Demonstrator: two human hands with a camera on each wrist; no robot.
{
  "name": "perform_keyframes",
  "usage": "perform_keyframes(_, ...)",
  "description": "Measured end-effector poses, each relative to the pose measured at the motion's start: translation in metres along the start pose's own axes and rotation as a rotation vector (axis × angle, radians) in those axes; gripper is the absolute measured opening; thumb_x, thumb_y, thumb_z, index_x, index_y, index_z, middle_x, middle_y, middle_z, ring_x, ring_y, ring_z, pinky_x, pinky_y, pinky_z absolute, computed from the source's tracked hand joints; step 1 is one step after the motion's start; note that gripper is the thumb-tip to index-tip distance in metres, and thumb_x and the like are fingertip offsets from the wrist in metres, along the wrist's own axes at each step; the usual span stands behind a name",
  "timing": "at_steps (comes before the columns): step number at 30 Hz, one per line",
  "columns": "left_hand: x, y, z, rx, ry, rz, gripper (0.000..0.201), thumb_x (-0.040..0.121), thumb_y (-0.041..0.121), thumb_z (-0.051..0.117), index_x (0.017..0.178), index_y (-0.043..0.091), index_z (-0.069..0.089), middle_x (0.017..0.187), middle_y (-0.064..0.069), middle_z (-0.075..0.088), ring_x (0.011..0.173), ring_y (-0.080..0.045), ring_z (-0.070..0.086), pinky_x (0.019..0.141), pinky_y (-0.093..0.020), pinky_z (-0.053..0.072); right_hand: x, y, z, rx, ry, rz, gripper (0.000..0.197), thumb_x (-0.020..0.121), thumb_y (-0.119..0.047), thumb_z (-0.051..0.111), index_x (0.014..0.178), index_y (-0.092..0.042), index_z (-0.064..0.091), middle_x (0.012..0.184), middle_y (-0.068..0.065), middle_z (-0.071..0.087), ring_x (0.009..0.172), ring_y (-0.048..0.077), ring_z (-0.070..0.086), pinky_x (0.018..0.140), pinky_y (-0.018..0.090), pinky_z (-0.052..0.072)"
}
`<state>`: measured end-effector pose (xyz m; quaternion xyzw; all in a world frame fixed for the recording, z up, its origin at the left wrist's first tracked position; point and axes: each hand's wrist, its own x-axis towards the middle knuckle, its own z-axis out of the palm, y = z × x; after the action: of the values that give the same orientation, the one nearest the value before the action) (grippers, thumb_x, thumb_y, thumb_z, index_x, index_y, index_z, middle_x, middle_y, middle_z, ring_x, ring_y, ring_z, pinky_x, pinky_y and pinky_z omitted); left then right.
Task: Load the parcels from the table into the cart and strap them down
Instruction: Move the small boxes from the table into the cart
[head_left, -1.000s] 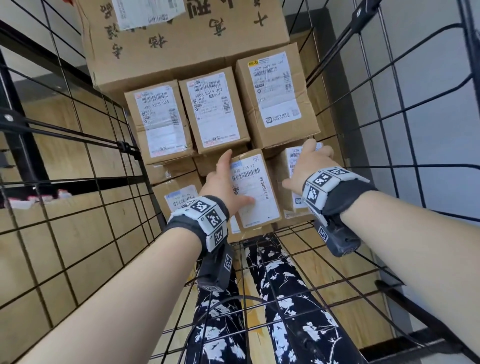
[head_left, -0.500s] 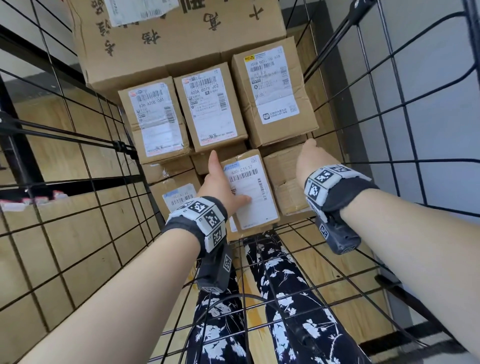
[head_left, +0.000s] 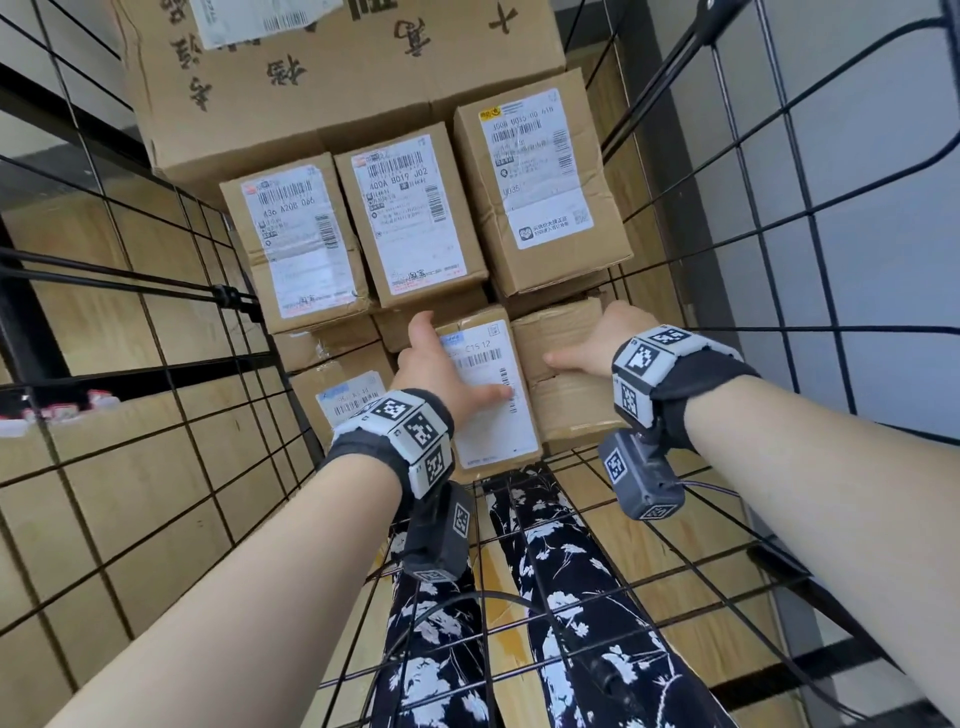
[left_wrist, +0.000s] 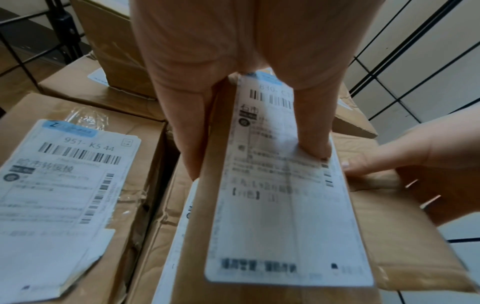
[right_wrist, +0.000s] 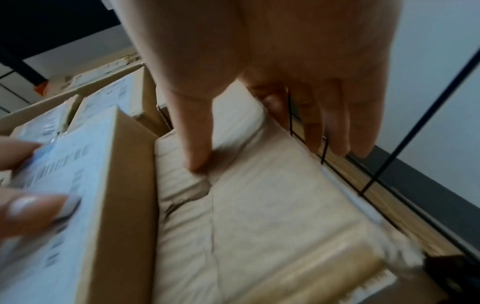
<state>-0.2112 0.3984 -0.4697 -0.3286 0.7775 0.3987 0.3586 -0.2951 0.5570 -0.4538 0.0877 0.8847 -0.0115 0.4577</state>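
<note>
- Fingers (left_wrist: 187, 131) of the left hand (head_left: 441, 364) are lying straight along the left side of the narrow brown cardboard parcel with the white shipping label (head_left: 493, 395), thumb pressing the label.
- Right hand (head_left: 597, 343), fingers relaxed, is resting on the plain taped brown cardboard parcel (head_left: 566, 395) at 3 o'clock, touching it.
- Both parcels are sitting inside the black wire-mesh cart (head_left: 649, 551), stacked cardboard boxes (head_left: 415, 218) at 12 o'clock.
</note>
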Motion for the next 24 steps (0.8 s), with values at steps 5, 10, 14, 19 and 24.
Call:
perform_keyframes(5,0.001,-0.004,-0.005,0.0,0.007,-0.014,0.115,0.061,0.037,0.086,0.145,0.02,0.01,0.139,-0.009,0.042,0.124,-0.026,0.047,0.101,-0.038,0.041,0.008,0.009,-0.003,0.116,-0.175,0.028,0.086,0.068,-0.061,0.07,0.131,-0.007,0.051,0.127,0.012,0.058,0.112,0.029,0.057,0.096,0.035,0.048)
perform_keyframes(10,0.0,-0.004,-0.004,-0.004,0.025,-0.005,0.111,0.064,0.038,0.084,0.145,0.021,0.01,0.137,-0.008,0.044,0.122,-0.026,0.049,0.099,-0.037,0.042,0.002,0.006,-0.01,0.178,-0.182,0.06,0.061,0.063,-0.051,0.076,0.103,-0.009,0.057,0.095,0.009,0.063,0.089,0.025,0.063,0.086,0.038,0.055)
perform_keyframes(14,-0.001,-0.001,0.001,0.054,0.021,0.033,0.102,0.065,0.04,0.082,0.141,0.022,0.016,0.133,-0.007,0.047,0.114,-0.026,0.054,0.094,-0.039,0.049,-0.01,-0.003,-0.007,-0.083,0.005,0.023,0.062,0.072,-0.072,0.058,0.079,-0.012,0.047,0.094,0.013,0.05,0.074,0.022,0.046,0.062,0.027,0.042)
perform_keyframes(19,-0.002,0.004,0.003,0.054,-0.02,0.073,0.091,0.071,0.034,0.079,0.139,0.021,0.02,0.132,-0.007,0.049,0.111,-0.023,0.056,0.092,-0.034,0.049,-0.007,-0.008,-0.001,-0.186,0.091,0.056,0.079,0.069,-0.075,0.058,0.109,-0.006,0.059,0.113,0.018,0.048,0.085,0.025,0.049,0.065,0.03,0.042)
perform_keyframes(24,0.0,0.011,0.004,0.0,-0.007,0.101,0.083,0.075,0.029,0.076,0.139,0.02,0.024,0.131,-0.005,0.052,0.117,-0.023,0.054,0.098,-0.041,0.048,-0.013,-0.011,0.002,-0.182,0.153,0.084,0.075,0.081,-0.061,0.058,0.124,-0.001,0.046,0.123,0.018,0.036,0.082,0.028,0.059,0.061,0.032,0.044)
